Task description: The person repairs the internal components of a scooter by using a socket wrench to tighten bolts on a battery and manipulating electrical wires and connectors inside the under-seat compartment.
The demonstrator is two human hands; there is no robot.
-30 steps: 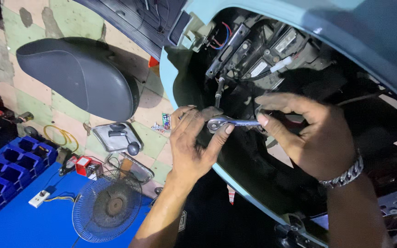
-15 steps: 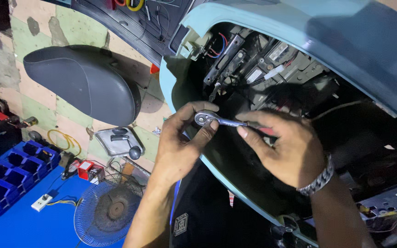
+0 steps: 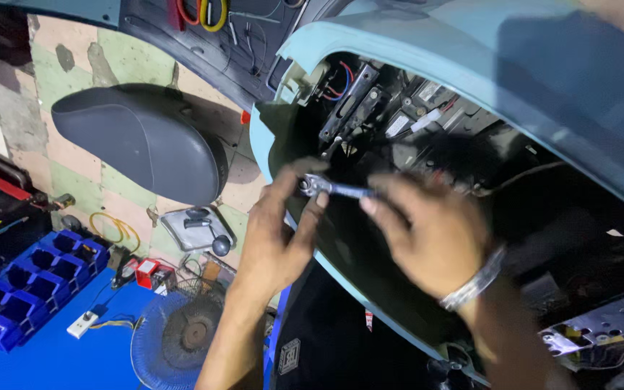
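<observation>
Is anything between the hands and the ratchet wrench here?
Nothing visible. The left hand already pinches the head of the ratchet wrench, and the right hand covers its handle end, both at the opening of the blue scooter body.

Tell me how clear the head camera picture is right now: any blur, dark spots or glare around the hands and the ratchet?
Head view: right hand smeared by motion blur; left hand and ratchet wrench slightly soft; cavity inside the light blue scooter body is deep in shadow; wiring near its top edge is lit; no strong glare; black seat on the floor reads clearly.
</observation>
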